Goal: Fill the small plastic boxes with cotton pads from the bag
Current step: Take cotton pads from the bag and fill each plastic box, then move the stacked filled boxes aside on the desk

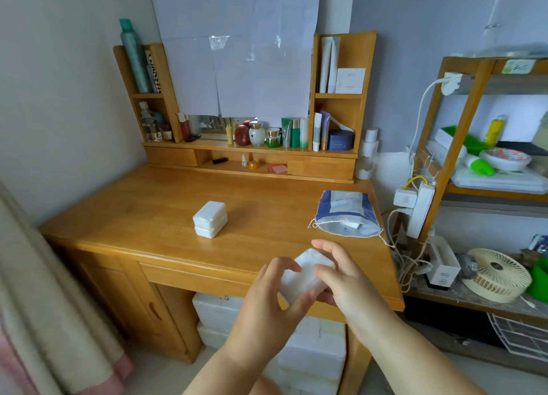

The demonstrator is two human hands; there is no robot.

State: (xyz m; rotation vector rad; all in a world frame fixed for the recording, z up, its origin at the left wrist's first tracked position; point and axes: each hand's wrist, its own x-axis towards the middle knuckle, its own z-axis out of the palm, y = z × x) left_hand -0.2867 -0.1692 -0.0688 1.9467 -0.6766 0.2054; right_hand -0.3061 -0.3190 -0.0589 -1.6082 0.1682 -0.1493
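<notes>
Head view: we hold one box between both hands over the table's front edge. Our left hand has a narrow grip, thumb and fingers pinching its near-left end; our right hand is curled round its far-right side. The box looks white and full, and we cannot tell whether its lid is latched. Its long axis runs from near left to far right, broad face tilted up toward us. Two more boxes sit stacked mid-table, well apart. The bag lies at the right, mouth toward us. As we judge it, the box could slip off past the edge if either pinch loosens, or pads could spill if the lid springs open.
</notes>
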